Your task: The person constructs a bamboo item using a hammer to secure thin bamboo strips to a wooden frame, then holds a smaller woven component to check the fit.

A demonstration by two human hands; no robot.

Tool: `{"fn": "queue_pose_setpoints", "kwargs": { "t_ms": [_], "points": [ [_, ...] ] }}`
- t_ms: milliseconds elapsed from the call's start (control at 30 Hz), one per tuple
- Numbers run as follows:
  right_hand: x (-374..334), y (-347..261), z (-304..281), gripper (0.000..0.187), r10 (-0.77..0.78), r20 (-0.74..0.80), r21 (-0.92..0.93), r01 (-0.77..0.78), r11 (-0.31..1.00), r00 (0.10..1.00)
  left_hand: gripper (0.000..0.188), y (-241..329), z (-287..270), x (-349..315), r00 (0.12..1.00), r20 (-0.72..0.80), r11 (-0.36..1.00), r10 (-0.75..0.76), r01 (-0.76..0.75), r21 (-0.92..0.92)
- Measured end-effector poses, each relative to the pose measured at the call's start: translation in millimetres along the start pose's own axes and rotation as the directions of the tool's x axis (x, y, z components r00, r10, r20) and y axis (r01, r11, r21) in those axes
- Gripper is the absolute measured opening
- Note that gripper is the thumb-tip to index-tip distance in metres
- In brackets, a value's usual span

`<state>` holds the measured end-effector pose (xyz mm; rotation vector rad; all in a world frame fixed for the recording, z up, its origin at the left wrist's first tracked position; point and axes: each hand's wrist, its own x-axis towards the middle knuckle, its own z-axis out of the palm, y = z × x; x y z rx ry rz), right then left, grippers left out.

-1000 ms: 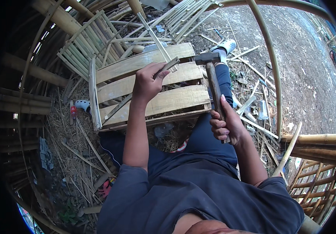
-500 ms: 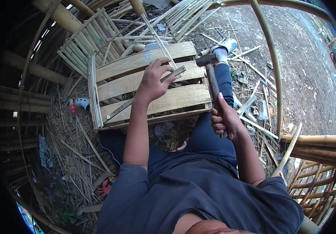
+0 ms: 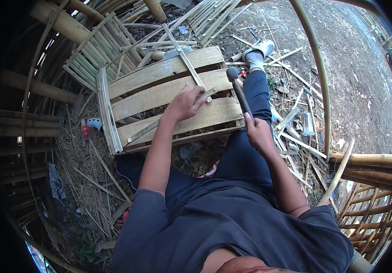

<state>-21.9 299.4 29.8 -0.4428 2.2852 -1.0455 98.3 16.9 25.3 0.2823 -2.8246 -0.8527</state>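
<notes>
My left hand [image 3: 182, 105] is closed around a thin bamboo strip [image 3: 142, 131] that slants over a slatted wooden crate [image 3: 168, 88]. The strip's far end meets a second bamboo strip [image 3: 181, 53] near the crate's right side, where the two cross just beyond my fingertips. Whether a nail is there I cannot tell. My right hand [image 3: 259, 135] grips a hammer [image 3: 240, 94] by its dark handle, to the right of the crate. The hammer's head is raised beside the crate's right edge, apart from the strips, with one round face showing.
My legs lie under and beside the crate, one shoe [image 3: 259, 48] at far right. A bamboo slat panel [image 3: 89, 57] leans at far left. Loose strips [image 3: 214, 20] lie beyond. A bamboo pole [image 3: 316, 68] curves up at right. A plastic cup [image 3: 308, 123] and a red-labelled bottle [image 3: 85, 129] lie on the littered ground.
The hammer has turned so its head points differently and sits a little further left. My left hand has lowered toward the crate with its strip. The crate has shifted slightly left.
</notes>
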Motion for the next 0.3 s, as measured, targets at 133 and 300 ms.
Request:
{"fn": "queue_pose_setpoints", "kwargs": {
  "t_ms": [133, 300],
  "points": [
    [18, -2, 15, 0.051, -0.243, -0.191, -0.219, 0.200, 0.955, 0.951, 0.031, -1, 2, -1, 0.999, 0.020, 0.999, -0.038, 0.038, 0.003],
    [45, -6, 29, 0.048, -0.292, -0.238, -0.420, 0.173, 0.891, 0.927, 0.035, -6, 6, 3, 0.999, -0.010, 0.996, -0.034, 0.033, -0.078]
  ]
}}
